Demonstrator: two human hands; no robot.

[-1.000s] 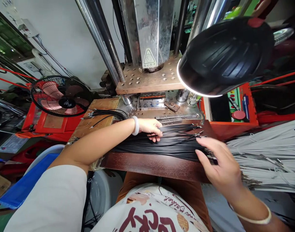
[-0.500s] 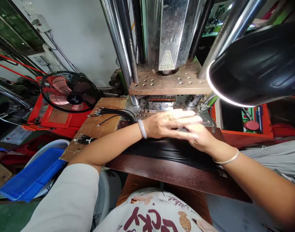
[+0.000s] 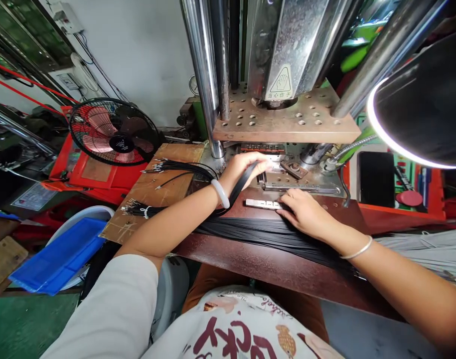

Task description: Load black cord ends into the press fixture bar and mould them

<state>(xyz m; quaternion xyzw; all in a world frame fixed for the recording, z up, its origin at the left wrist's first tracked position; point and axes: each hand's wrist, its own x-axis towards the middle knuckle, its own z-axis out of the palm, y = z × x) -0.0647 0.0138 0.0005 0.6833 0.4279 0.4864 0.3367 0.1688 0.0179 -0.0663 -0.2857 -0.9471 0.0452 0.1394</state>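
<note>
My left hand (image 3: 239, 172) is closed round a looped bunch of black cables (image 3: 243, 182) at the front of the press, its fingertips close to the metal die (image 3: 274, 158). My right hand (image 3: 306, 212) rests on the brown bench top, thumb and fingers pinching the right end of a small silver metal bar (image 3: 258, 203). Between my arms and the bench's front edge lies a long spread of black cables (image 3: 250, 232). Tied black cables with bare metal ends (image 3: 132, 208) lie on the cardboard at left.
Above the die hangs the press plate (image 3: 287, 130) between steel columns. A black lamp (image 3: 425, 99) juts in from the right, over a red tray (image 3: 418, 213) with a phone. A fan (image 3: 115, 132) and a blue bin (image 3: 59, 257) stand at left. Grey cables (image 3: 429, 249) lie at right.
My hands, laid together over the bench before, have parted. The left now grips black cables by the die; the right has come down onto the metal bar. The view has shifted slightly.
</note>
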